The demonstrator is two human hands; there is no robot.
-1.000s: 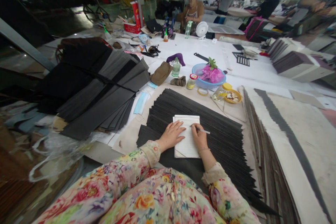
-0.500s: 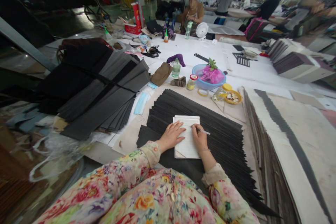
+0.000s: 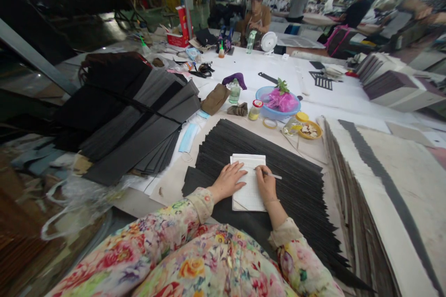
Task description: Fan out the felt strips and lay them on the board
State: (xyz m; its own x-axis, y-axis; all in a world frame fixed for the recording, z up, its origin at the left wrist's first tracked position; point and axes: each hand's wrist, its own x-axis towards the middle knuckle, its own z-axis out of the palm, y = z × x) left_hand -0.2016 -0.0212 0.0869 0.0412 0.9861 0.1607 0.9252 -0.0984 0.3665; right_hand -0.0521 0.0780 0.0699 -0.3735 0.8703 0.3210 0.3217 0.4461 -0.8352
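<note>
A small white lined notebook (image 3: 249, 191) lies on a fanned stack of black sheets (image 3: 296, 185) in front of me. My left hand (image 3: 228, 180) rests flat on the notebook's left side, fingers stretched out. My right hand (image 3: 265, 182) is closed round a thin pen (image 3: 272, 175), with its tip on the upper part of the page. Both arms wear flowered sleeves.
Piles of dark grey sheets (image 3: 139, 116) lie to the left, a tall stack of pale boards (image 3: 390, 195) to the right. Beyond the notebook stand a blue bowl (image 3: 277, 109), small jars, a bottle (image 3: 234, 93) and a face mask (image 3: 188, 137). A person (image 3: 257, 14) sits at the table's far end.
The view has shifted very slightly. Both hands stay on the notebook in nearly the same place.
</note>
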